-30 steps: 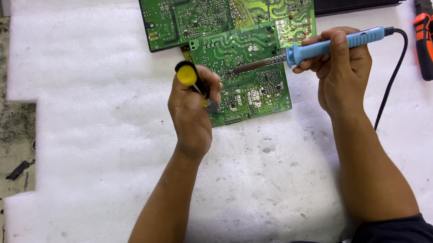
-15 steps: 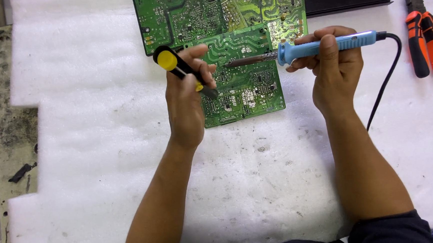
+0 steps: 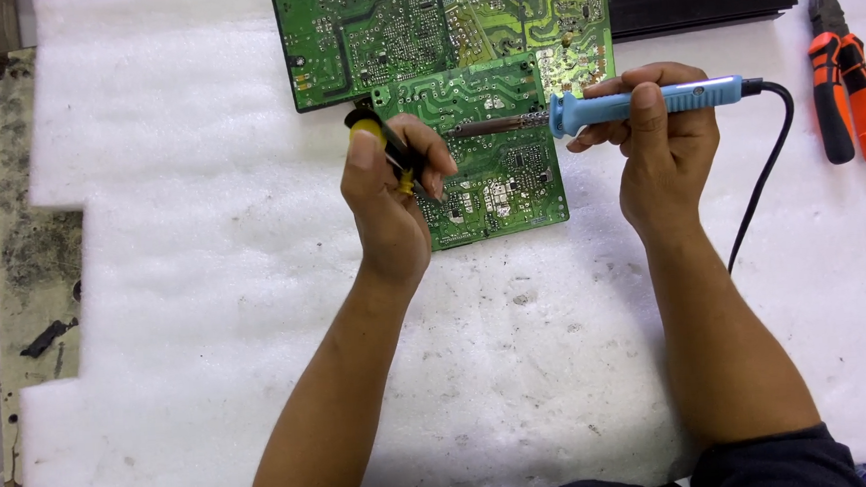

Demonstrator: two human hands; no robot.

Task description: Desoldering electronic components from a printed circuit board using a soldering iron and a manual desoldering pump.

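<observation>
The large green circuit board (image 3: 420,29) runs off the top edge, so its far side is unseen. Below it, the smaller circuit board (image 3: 499,169) is partly covered by the left hand (image 3: 390,191), whose fingers hide most of the yellow-and-black tool (image 3: 379,141); its tip cannot be made out. The right hand (image 3: 663,149) wraps the blue soldering iron (image 3: 645,103), hiding part of the handle. Right of the smaller board, the orange pliers (image 3: 847,88) lose their jaws' tip at the top edge. Both arms are cut off at the bottom edge.
</observation>
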